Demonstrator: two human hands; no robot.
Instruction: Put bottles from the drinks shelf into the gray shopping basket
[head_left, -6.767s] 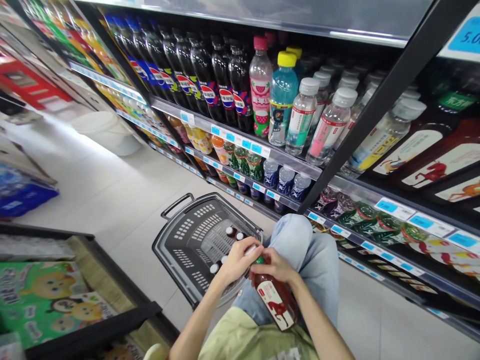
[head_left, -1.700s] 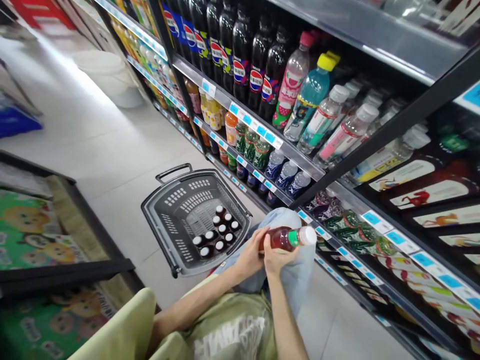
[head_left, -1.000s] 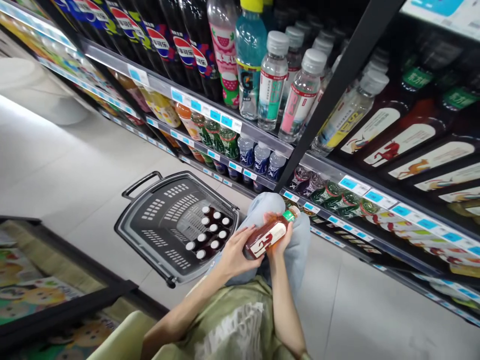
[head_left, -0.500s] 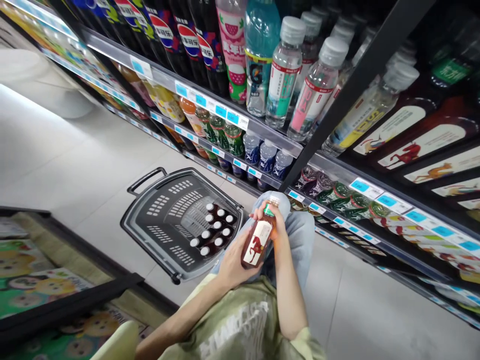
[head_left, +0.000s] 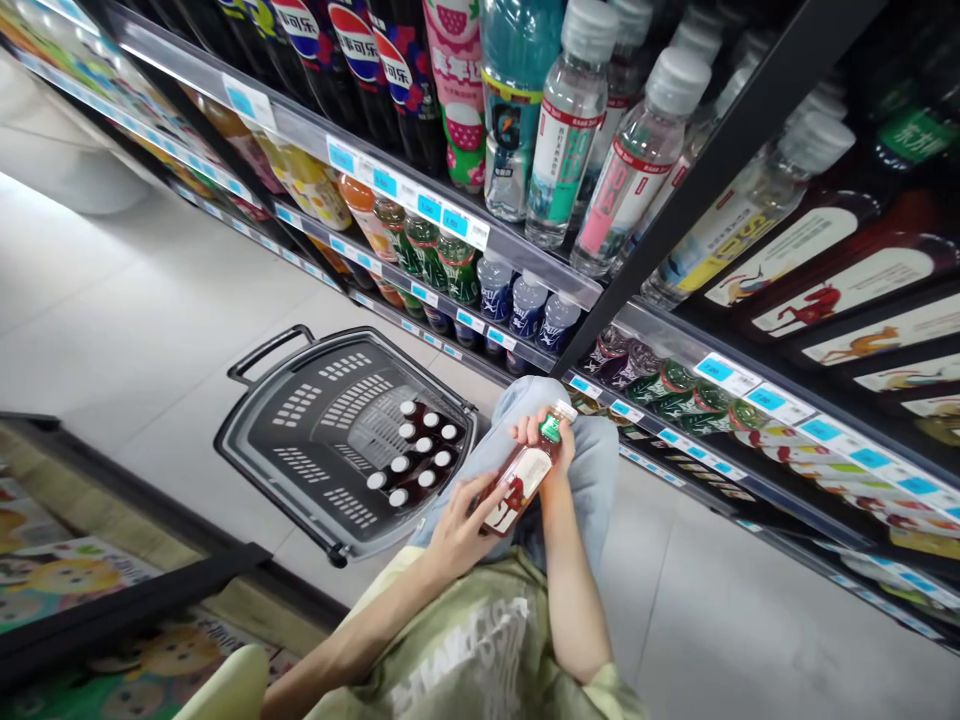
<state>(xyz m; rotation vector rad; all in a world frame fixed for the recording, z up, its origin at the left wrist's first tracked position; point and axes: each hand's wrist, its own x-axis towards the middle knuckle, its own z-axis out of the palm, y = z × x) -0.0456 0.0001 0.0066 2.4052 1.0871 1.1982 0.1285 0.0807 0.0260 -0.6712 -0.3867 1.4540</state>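
Note:
Both my hands hold one red tea bottle with a white label and a pale cap, tilted up to the right over my knee in blue jeans. My left hand is wrapped round the bottle's base. My right hand grips its neck just below the cap. To the left, a grey shopping basket stands on the floor with several bottles of the same kind upright in its right part.
Drink shelves run along the right, stocked with cola, water and tea bottles behind blue price tags. A black shelf post slants across. A low display bin with colourful packs sits at the lower left. Pale floor tiles lie between.
Over the last seconds I lifted the bottle from my lap, turned it from lying level to tilted neck-up, and my view shifted closer to the shelves. The basket stayed put.

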